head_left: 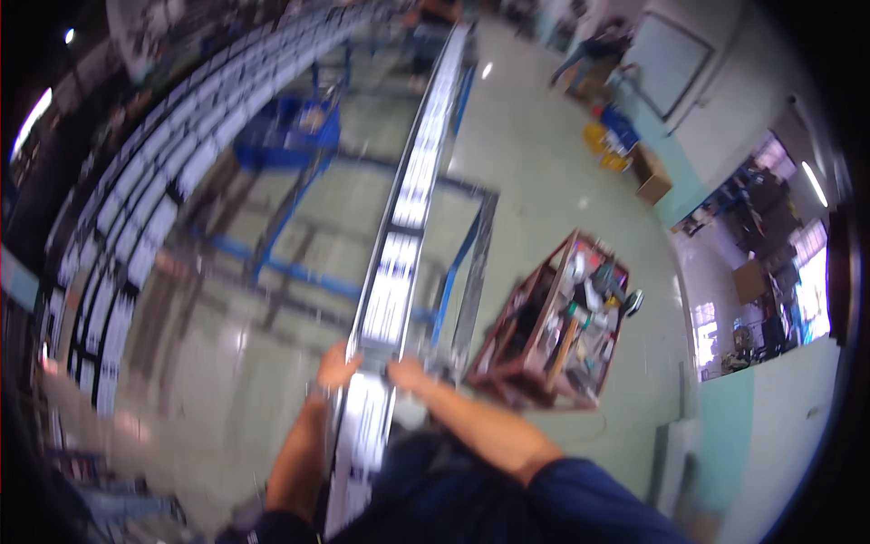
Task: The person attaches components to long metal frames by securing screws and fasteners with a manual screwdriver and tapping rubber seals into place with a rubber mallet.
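Observation:
A long, narrow metal profile (405, 238), with white printed strips along its top face, runs from beside my body to the far end of the frame. My left hand (338, 368) is closed around its left edge. Across from it, my right hand (408, 373) grips the right edge, with the fingers partly hidden and blurred. Between the hands lies a dark grey gap in the white strips. At the far end a person (439, 9) stands by the profile; their hands are too blurred to make out.
Several similar profiles (149, 204) lie side by side at left. A blue-and-grey metal stand (476, 263) is under the held profile, with a blue bin (288, 136) beyond. At right stands a reddish cart (521, 340) full of tools. Another person (594, 50) bends near cardboard boxes (650, 177).

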A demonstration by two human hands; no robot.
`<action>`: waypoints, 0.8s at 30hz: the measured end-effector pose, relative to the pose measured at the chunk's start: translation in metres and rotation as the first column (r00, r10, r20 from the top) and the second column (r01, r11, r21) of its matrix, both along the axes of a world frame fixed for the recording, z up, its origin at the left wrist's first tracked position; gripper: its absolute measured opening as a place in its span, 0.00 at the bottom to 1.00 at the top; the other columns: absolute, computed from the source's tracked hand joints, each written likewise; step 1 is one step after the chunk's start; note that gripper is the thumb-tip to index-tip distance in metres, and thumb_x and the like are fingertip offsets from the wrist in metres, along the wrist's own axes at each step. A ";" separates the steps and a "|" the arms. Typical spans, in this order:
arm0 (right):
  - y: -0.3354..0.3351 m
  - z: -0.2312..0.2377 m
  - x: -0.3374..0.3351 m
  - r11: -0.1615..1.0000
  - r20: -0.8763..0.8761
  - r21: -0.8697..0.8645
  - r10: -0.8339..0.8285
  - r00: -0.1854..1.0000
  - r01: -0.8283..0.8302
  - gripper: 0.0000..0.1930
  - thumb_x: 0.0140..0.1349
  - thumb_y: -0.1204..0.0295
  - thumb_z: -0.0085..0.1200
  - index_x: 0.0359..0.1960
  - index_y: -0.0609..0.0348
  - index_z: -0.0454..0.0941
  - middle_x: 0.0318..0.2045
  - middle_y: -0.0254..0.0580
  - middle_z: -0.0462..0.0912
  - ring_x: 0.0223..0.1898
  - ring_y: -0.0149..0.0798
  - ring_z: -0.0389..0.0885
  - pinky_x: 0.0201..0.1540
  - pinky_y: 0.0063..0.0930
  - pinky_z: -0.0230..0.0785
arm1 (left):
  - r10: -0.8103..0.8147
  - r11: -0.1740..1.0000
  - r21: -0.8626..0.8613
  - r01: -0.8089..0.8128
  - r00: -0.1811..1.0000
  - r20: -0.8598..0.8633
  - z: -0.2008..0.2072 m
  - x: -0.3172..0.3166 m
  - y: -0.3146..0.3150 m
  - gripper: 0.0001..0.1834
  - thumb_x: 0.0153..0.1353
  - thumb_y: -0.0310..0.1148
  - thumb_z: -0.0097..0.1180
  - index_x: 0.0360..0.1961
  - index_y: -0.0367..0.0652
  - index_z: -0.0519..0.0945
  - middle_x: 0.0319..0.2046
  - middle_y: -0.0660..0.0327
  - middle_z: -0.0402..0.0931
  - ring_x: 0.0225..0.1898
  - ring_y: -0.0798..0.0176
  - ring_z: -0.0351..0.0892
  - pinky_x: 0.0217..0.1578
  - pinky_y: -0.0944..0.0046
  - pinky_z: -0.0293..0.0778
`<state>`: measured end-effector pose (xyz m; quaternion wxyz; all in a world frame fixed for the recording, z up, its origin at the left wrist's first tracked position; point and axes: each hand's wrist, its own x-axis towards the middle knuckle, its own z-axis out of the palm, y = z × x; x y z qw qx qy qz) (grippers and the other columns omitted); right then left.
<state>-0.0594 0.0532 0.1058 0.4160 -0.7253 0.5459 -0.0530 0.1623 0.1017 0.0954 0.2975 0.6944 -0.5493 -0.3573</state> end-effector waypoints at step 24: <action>-0.007 -0.017 -0.030 0.746 0.114 0.643 -0.320 0.940 0.176 0.24 0.80 0.51 0.40 0.58 0.55 0.79 0.52 0.44 0.83 0.38 0.47 0.81 0.38 0.47 0.75 | 0.519 0.854 -0.149 -0.498 0.810 0.273 0.064 -0.068 0.048 0.29 0.58 0.54 0.70 0.52 0.44 0.85 0.46 0.47 0.81 0.53 0.42 0.80 0.51 0.45 0.80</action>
